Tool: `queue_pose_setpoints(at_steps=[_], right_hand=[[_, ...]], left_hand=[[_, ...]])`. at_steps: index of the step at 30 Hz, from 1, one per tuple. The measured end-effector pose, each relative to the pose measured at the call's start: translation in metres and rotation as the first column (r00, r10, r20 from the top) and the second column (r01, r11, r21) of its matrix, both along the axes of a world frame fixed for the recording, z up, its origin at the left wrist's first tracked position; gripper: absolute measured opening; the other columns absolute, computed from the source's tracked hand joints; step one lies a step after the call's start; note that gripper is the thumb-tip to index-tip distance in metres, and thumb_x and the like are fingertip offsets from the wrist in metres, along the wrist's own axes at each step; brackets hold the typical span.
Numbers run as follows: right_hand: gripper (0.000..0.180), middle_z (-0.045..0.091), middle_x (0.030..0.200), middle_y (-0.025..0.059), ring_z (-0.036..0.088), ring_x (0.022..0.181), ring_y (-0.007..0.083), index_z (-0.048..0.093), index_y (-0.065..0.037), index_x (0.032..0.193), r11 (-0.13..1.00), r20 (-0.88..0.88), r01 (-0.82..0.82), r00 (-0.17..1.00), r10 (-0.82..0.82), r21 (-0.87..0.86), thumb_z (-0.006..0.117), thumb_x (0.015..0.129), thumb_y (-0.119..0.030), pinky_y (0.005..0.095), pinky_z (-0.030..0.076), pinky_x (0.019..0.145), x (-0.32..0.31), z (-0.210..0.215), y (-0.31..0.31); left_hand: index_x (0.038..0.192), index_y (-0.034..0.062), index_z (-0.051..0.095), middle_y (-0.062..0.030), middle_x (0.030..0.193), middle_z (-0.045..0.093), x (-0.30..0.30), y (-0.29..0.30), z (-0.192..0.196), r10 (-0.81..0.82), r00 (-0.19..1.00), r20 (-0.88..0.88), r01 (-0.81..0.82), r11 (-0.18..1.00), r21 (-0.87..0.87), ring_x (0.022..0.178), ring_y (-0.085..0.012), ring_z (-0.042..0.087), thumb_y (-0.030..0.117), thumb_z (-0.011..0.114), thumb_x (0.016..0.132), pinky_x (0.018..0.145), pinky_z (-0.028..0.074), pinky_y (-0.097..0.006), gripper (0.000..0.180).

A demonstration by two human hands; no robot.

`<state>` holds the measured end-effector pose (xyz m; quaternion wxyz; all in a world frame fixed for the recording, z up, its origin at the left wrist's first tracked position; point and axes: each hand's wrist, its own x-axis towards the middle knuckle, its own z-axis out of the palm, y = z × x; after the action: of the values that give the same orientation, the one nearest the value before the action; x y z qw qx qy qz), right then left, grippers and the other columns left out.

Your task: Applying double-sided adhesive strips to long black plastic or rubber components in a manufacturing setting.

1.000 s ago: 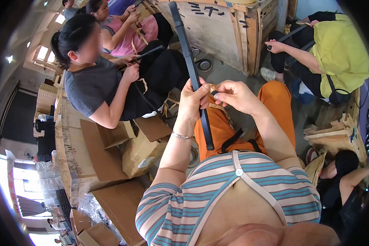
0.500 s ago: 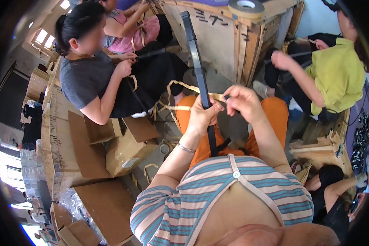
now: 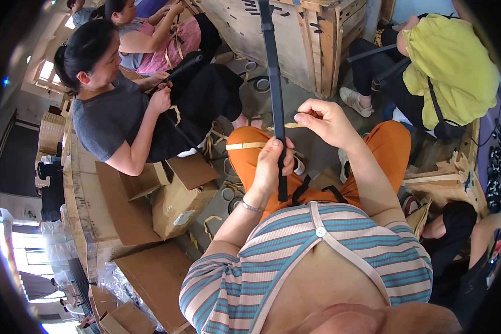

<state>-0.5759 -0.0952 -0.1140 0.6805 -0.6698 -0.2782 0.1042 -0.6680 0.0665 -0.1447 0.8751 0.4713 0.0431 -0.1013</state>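
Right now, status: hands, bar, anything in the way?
Left hand gripping black bar toward its lower end. Right hand raised, apart from bar; whether it pinches anything unclear. Tan strip across left knee; nothing visibly blocking bar.

Right by me, the person's left grip [image 3: 268,167] wraps a long black bar [image 3: 274,72] above orange trousers [image 3: 388,151]. The right grip [image 3: 329,121] is pinched beside it, contents unclear. A grey-topped co-worker [image 3: 101,119] sits near cardboard boxes [image 3: 185,207].
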Motion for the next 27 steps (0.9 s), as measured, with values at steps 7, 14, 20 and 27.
queue_pose_setpoints(at_steps=[7, 14, 20, 27], right_hand=[[0.014, 0.049, 0.066, -0.0051, 0.042, 0.062, 0.0015, 0.057, 0.0, 0.079, 0.996, 0.034, -0.016, 0.999, 0.013, 0.086, 0.062, 0.085, -0.013, 0.0179, 0.035, 0.055, -0.004, 0.028, 0.01], [0.013, 0.054, 0.067, -0.003, 0.046, 0.063, 0.002, 0.059, 0.001, 0.081, 1.0, 0.054, 0.013, 0.998, -0.013, 0.008, 0.063, 0.084, -0.011, 0.0183, 0.039, 0.056, -0.003, 0.031, 0.015], [0.014, 0.054, 0.065, -0.0025, 0.046, 0.062, 0.0019, 0.059, 0.001, 0.078, 1.0, 0.052, 0.015, 0.999, -0.015, 0.0, 0.064, 0.083, -0.011, 0.018, 0.038, 0.055, -0.007, 0.035, 0.019], [0.014, 0.052, 0.06, -0.0034, 0.041, 0.056, 0.0014, 0.061, 0.001, 0.074, 0.999, 0.048, 0.032, 0.998, -0.032, 0.008, 0.065, 0.082, -0.01, 0.0193, 0.035, 0.049, -0.008, 0.029, 0.024]], left_hand=[[0.094, 0.003, 0.046, -0.0017, 0.059, 0.041, 0.005, 0.008, 0.029, -0.081, 0.99, 0.116, 0.067, 0.991, 0.116, 0.044, -0.008, 0.033, 0.028, 0.034, 0.097, 0.043, 0.028, -0.02, 0.028], [0.094, 0.0024, 0.046, -0.0008, 0.059, 0.042, 0.002, 0.01, 0.039, -0.095, 0.987, 0.13, 0.066, 0.975, 0.214, 0.045, -0.007, 0.033, 0.027, 0.034, 0.098, 0.043, 0.029, -0.02, 0.028], [0.093, 0.0021, 0.047, -0.0003, 0.058, 0.041, -0.001, 0.014, 0.039, -0.085, 0.987, 0.134, 0.047, 0.964, 0.262, 0.046, -0.0063, 0.033, 0.028, 0.035, 0.097, 0.043, 0.029, -0.019, 0.028], [0.093, 0.0023, 0.046, 0.0002, 0.058, 0.04, -0.002, 0.017, 0.035, -0.077, 0.989, 0.124, 0.039, 0.958, 0.284, 0.046, -0.0058, 0.032, 0.028, 0.035, 0.097, 0.043, 0.028, -0.019, 0.029]])
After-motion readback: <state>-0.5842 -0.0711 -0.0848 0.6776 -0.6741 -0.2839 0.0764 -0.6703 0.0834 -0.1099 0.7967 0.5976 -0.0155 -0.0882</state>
